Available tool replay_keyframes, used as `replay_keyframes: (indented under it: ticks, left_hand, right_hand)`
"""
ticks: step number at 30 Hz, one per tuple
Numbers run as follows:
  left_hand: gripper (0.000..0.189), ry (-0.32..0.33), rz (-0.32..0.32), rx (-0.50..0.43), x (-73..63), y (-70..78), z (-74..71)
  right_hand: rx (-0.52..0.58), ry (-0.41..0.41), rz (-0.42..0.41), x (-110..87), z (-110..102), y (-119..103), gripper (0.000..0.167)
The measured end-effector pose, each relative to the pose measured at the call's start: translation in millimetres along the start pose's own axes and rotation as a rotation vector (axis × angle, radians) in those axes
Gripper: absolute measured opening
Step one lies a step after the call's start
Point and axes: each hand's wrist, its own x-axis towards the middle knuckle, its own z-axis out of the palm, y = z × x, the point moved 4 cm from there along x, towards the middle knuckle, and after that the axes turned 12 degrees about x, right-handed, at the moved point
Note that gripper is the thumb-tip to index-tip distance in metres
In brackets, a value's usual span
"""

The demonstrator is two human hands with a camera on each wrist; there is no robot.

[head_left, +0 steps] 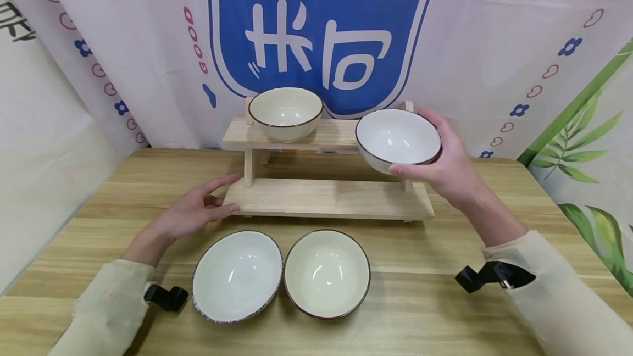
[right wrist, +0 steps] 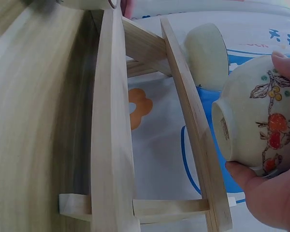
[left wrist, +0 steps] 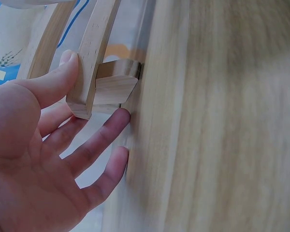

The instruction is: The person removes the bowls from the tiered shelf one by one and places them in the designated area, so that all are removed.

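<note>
A wood table [head_left: 425, 268] reaches past both grips; a cloth [head_left: 148, 43] hangs behind. The right hand [head_left: 452, 161], thumb and fingers wide, pinches a white bowl [head_left: 398, 137] near the top right of the wooden stand [head_left: 326, 198]. Left of that grip is a gap, then a cream bowl [head_left: 287, 110]. The left hand [head_left: 190, 212] pinches the stand's low left end.

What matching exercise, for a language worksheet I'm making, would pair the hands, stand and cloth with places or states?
1. left hand
2. right hand
3. stand
4. cloth

A. hanging behind the stand
B. holding up a bowl
C. gripping the stand's left end
D. standing on the table

Pairs: 1-C; 2-B; 3-D; 4-A
</note>
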Motion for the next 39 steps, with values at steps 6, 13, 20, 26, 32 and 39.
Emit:
replay_keyframes:
  ticks: [6,13,20,26,32,39]
  left_hand:
    - [0.080,0.002,-0.005,0.001,-0.2,0.2,-0.3]
    - [0.080,0.004,-0.001,0.010,-0.8,-0.6,-1.2]
    - [0.080,0.004,0.005,0.024,-1.3,-1.0,-0.9]
    - [0.079,0.004,-0.001,0.020,-3.0,-0.4,-1.0]
    - [0.079,0.003,-0.005,0.000,-2.2,-0.8,0.5]
    - [0.079,0.010,0.001,-0.005,-1.1,-0.8,0.5]
  right_hand:
    - [0.017,-0.036,-0.015,-12.7,-1.7,-0.7,0.109]
    - [0.027,-0.081,-0.047,-26.3,-4.7,2.2,0.108]
    - [0.097,-0.116,-0.053,-36.6,-8.2,5.7,0.109]
    - [0.142,-0.151,-0.061,-46.0,-12.3,11.5,0.112]
    - [0.156,-0.211,-0.087,-58.1,-18.0,18.4,0.112]
    - [0.186,-0.303,-0.122,-71.4,-21.9,27.4,0.113]
